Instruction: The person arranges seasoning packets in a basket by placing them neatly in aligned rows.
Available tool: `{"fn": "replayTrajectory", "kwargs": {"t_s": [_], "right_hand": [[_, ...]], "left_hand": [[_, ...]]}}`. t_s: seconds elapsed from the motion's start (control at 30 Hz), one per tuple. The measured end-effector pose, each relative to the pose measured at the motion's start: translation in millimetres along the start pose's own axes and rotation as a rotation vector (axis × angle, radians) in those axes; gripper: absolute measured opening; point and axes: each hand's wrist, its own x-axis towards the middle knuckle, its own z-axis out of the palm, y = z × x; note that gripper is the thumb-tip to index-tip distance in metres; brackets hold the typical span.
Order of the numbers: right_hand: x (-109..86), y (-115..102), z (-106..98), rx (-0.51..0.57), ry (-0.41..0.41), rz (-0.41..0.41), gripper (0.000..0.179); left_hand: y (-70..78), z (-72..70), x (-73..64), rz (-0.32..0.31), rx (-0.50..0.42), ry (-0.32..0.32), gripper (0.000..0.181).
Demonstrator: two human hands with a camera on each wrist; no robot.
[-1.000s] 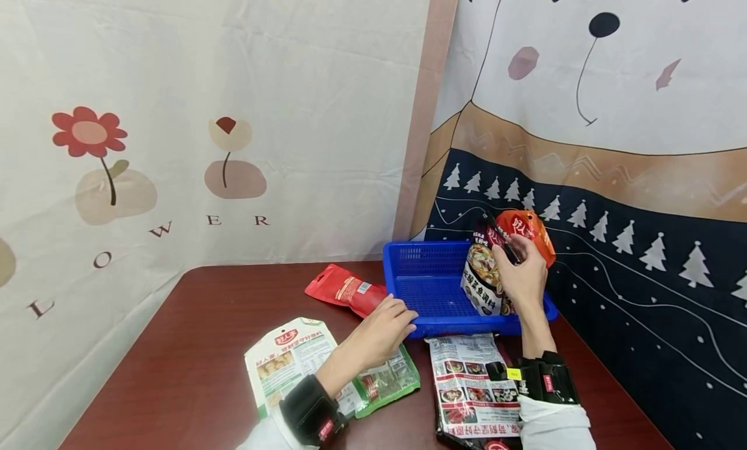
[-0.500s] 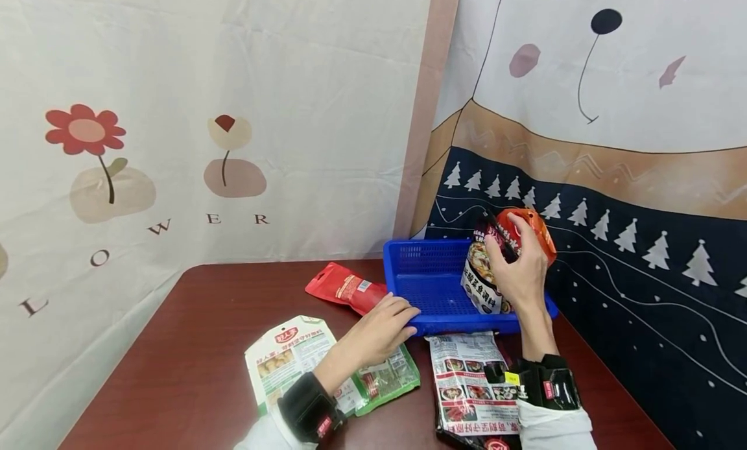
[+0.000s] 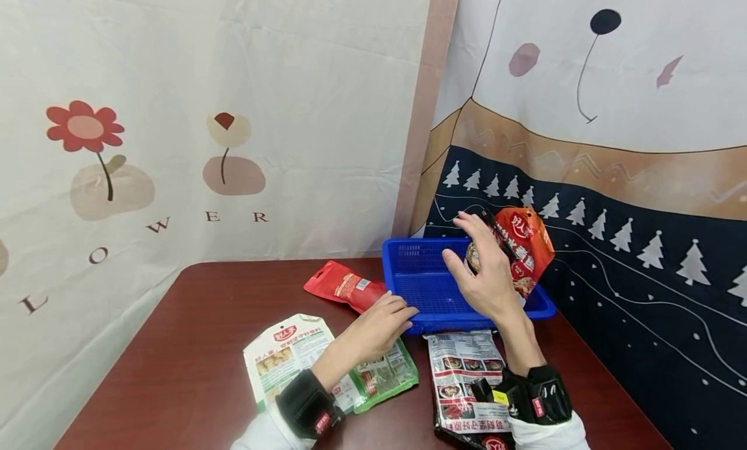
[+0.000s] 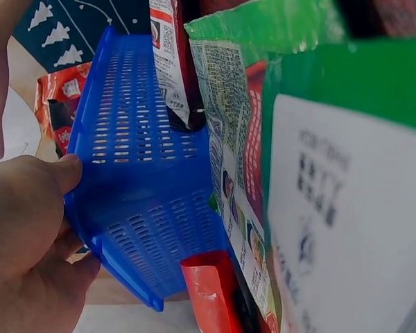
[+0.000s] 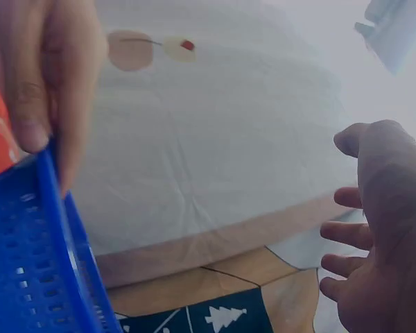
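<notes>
A blue mesh basket (image 3: 428, 288) stands on the dark red table by the right-hand curtain. My left hand (image 3: 382, 321) rests with fairly straight fingers on its front left rim; the left wrist view shows the thumb (image 4: 64, 173) against the basket (image 4: 145, 180). My right hand (image 3: 481, 275) hovers over the basket with fingers spread and holds nothing. Just behind it an orange packet (image 3: 530, 242) and a dark packet (image 3: 493, 226) stand leaning at the basket's right end. In the right wrist view the right hand's fingers (image 5: 364, 243) are splayed.
A red packet (image 3: 344, 286) lies left of the basket. A white-green packet (image 3: 288, 356) and a green packet (image 3: 388, 380) lie under my left forearm. A printed dark packet (image 3: 467, 375) lies in front of the basket. Curtains hang close behind and to the right.
My right hand has let go of the two standing packets, opened its fingers and moved left over the basket. The left hand has stayed on the rim.
</notes>
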Motion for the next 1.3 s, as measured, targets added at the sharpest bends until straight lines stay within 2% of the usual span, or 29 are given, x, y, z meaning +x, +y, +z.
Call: {"fn": "replayTrajectory", "kwargs": {"t_s": [0.17, 0.33, 0.47, 0.73, 0.9, 1.07, 1.2, 1.3], "right_hand": [[-10.2, 2.8, 1.6, -0.030, -0.120, 0.012, 0.061], [-20.5, 14.9, -2.1, -0.071, -0.250, 0.037, 0.062], [-28.4, 27.8, -4.2, -0.090, -0.324, 0.061, 0.061], [-47.0, 54.0, -9.2, -0.162, -0.486, 0.114, 0.061], [-57.3, 62.5, -12.1, -0.204, -0.634, 0.145, 0.058], [-63.1, 67.9, -9.4, -0.254, -0.742, 0.113, 0.052], [-64.6, 72.1, -8.3, -0.260, -0.742, 0.064, 0.044], [-65.6, 74.3, -9.4, -0.261, -0.730, 0.039, 0.036]], "left_hand": [[0.9, -0.1, 0.2, -0.014, -0.014, -0.013, 0.032], [0.8, -0.8, 0.7, -0.027, -0.008, -0.026, 0.033], [1.0, -2.4, 0.3, -0.029, -0.002, -0.030, 0.035], [9.2, -8.0, -4.0, -0.024, -0.018, -0.067, 0.051], [12.6, -12.8, -5.7, -0.016, -0.012, -0.052, 0.053], [18.7, -19.4, -7.5, 0.039, 0.022, -0.012, 0.052], [30.3, -24.7, -5.4, 0.120, 0.041, 0.030, 0.049], [39.8, -25.8, -3.9, 0.184, 0.031, 0.036, 0.044]]}}
